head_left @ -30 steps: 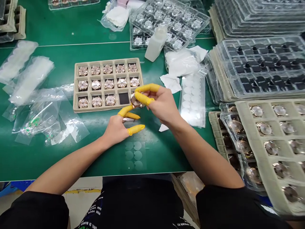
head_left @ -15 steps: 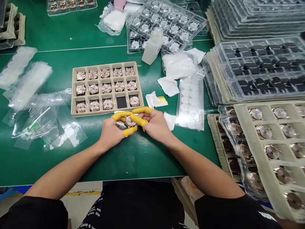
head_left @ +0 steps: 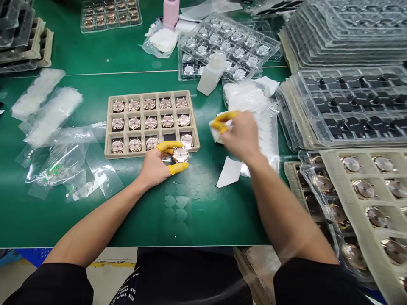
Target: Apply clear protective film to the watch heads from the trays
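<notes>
My left hand [head_left: 158, 164], with yellow finger cots, pinches a rose-gold watch case [head_left: 180, 155] just in front of the beige compartment tray [head_left: 108, 127]. That tray holds several watch cases and has one dark vacant slot [head_left: 169, 137] in its front row. My right hand [head_left: 239, 133], also in yellow cots, is out to the right of the tray, its fingers closed on a small white wipe [head_left: 215, 128]. The right hand is slightly blurred.
White wipes [head_left: 229, 171], a clear sheet of round white stickers [head_left: 267, 127] and a white bottle [head_left: 210, 73] lie right of the tray. Stacked clear and beige trays of watch cases fill the right side. Plastic bags lie at left. A pink bottle [head_left: 171, 13] stands at the back.
My right hand let go of the watch case and moved right to the white wipe. My left hand kept the case and stayed near the tray's front edge.
</notes>
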Demonstrator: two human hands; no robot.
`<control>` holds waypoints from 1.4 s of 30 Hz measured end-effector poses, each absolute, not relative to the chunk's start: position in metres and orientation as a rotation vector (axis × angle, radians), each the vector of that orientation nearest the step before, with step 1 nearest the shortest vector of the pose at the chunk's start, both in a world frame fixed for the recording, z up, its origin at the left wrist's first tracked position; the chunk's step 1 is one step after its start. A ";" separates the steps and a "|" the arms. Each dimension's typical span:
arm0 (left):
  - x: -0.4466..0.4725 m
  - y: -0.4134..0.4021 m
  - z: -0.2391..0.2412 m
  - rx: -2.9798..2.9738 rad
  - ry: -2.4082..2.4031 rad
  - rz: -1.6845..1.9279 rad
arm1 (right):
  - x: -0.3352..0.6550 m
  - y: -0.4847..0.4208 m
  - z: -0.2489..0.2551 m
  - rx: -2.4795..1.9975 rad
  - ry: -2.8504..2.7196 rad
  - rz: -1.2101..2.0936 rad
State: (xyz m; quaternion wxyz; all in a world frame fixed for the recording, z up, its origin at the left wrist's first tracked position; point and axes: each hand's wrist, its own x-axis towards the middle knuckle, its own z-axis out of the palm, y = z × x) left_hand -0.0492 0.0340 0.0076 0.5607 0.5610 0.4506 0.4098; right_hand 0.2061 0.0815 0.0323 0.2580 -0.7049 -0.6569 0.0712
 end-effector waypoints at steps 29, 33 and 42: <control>-0.046 0.015 0.004 1.228 1.043 0.961 | 0.217 0.238 0.117 -2.090 -1.916 0.053; -0.049 0.019 0.003 1.233 1.089 0.896 | 0.200 0.216 0.114 -1.718 -1.597 0.109; -0.050 0.018 -0.003 1.299 1.049 0.928 | 0.152 0.017 0.017 -0.880 -2.149 0.248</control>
